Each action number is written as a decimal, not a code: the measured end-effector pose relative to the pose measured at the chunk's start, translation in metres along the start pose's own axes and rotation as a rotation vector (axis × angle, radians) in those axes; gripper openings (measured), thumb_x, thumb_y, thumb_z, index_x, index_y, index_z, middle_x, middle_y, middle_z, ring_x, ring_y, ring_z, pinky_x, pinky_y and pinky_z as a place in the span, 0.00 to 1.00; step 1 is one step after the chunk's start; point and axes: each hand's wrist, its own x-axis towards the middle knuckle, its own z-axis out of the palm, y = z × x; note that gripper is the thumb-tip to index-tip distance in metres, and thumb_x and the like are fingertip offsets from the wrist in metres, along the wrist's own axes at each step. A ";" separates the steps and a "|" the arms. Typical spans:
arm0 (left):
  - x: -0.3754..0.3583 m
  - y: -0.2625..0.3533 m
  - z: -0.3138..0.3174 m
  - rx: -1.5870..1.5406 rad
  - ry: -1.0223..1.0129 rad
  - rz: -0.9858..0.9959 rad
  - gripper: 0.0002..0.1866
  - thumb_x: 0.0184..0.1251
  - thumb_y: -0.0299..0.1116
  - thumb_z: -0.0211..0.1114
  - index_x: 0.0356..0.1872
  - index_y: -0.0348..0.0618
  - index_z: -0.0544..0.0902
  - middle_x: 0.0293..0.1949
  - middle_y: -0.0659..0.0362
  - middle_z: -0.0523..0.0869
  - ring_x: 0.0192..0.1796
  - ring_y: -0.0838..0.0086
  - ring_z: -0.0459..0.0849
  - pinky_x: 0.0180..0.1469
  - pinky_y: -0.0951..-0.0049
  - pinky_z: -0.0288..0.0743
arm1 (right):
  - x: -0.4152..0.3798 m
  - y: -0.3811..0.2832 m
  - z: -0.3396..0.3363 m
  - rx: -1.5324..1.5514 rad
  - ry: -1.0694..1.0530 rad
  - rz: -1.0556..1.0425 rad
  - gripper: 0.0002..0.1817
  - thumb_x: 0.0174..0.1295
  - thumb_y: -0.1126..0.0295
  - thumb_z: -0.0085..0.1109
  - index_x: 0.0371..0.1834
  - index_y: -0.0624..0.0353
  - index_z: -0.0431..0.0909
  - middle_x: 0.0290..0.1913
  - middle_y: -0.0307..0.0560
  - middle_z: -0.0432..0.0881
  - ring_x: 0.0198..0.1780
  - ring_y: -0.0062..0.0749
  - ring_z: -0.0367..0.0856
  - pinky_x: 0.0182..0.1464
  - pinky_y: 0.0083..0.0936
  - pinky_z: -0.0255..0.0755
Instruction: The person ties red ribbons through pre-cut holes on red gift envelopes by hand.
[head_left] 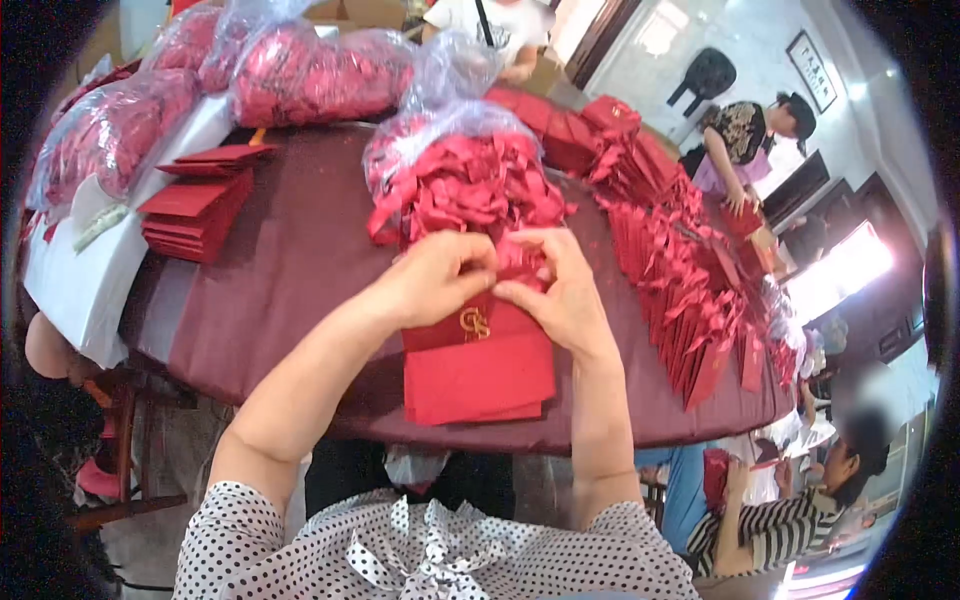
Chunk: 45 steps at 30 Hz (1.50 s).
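Observation:
In front of me on the table lies a red paper bag (505, 325) with a gold emblem, its upper edge under my fingers. My left hand (445, 280) is closed in a pinch at that edge, on a thin red ribbon (515, 262). From the other side my right hand (562, 295) pinches the ribbon too, thumb and fingers curled; the exact grip is partly hidden. Nearer to me, more flat red bags (480, 380) are stacked under and below the emblem. Just beyond my hands, a clear plastic sack spills a heap of red ribbons (470, 185).
A long row of red bags with ribbons (670, 270) lines the table's right side. Folded red bags (200, 205) stand at the left, beside a white box (85, 285). Plastic sacks of red ribbons (320, 75) lie behind. Other people sit or stand around.

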 end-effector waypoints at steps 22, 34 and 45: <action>0.005 0.004 -0.030 -0.016 -0.313 0.237 0.04 0.50 0.19 0.62 0.26 0.36 0.75 0.25 0.57 0.75 0.31 0.72 0.75 0.36 0.73 0.69 | -0.011 -0.007 -0.011 -0.029 -0.226 -0.222 0.12 0.49 0.72 0.67 0.34 0.60 0.74 0.32 0.46 0.76 0.34 0.39 0.77 0.35 0.29 0.70; 0.008 -0.013 -0.021 -0.264 -0.342 0.166 0.03 0.56 0.22 0.63 0.31 0.35 0.78 0.28 0.61 0.77 0.33 0.81 0.75 0.38 0.78 0.70 | -0.015 -0.002 0.000 -0.059 -0.225 -0.213 0.15 0.49 0.66 0.68 0.33 0.60 0.73 0.30 0.48 0.74 0.33 0.43 0.76 0.35 0.32 0.70; 0.007 -0.036 -0.055 -0.666 0.441 -0.390 0.12 0.70 0.39 0.57 0.45 0.43 0.78 0.38 0.64 0.82 0.33 0.83 0.77 0.36 0.81 0.71 | -0.014 0.017 -0.007 -0.059 -0.031 -0.062 0.13 0.55 0.67 0.66 0.36 0.61 0.73 0.28 0.44 0.74 0.27 0.28 0.71 0.31 0.22 0.67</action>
